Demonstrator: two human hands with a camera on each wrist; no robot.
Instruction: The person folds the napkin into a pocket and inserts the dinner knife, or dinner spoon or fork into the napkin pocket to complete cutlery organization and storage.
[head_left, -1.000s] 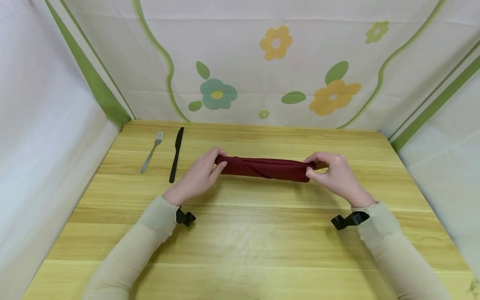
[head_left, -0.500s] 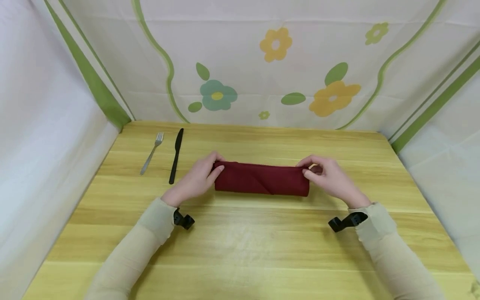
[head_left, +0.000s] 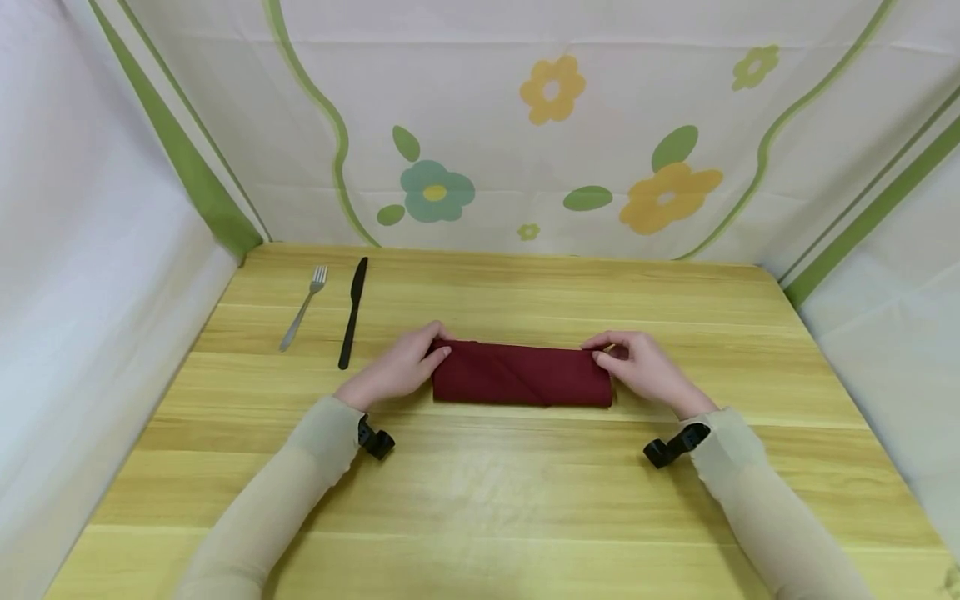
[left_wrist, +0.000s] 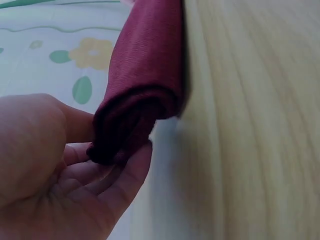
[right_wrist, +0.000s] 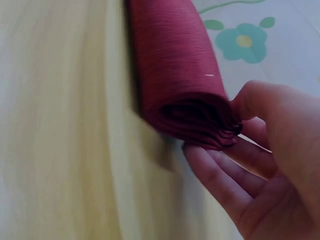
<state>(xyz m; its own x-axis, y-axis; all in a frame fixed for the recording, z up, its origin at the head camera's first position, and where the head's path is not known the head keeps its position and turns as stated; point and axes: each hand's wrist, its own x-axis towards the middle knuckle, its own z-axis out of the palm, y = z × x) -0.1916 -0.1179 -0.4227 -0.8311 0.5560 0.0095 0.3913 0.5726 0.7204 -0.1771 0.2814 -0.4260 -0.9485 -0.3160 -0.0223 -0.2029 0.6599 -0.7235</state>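
Observation:
A dark red cloth napkin (head_left: 517, 375), folded into a flat, layered strip, lies lengthwise across the middle of the table, with a diagonal fold line on its top. At its far left corner my left hand (head_left: 405, 362) pinches the edge, thumb on top and fingers beneath. My right hand (head_left: 643, 367) pinches the far right corner the same way. Stacked layers show at the napkin's end (left_wrist: 135, 115) in the left wrist view. The right wrist view shows the opposite end (right_wrist: 195, 117), between thumb and fingers.
To the left of the napkin, a silver fork (head_left: 303, 308) and a black knife (head_left: 353, 312) lie apart on the wooden table (head_left: 480, 500). A white flowered curtain (head_left: 487, 125) hangs behind the table's back edge, with white cloth at both sides.
The napkin has come nearer to me and turned from nearly edge-on to flat. Both hands have moved nearer with it, the right one also slightly left. Fork and knife stay put.

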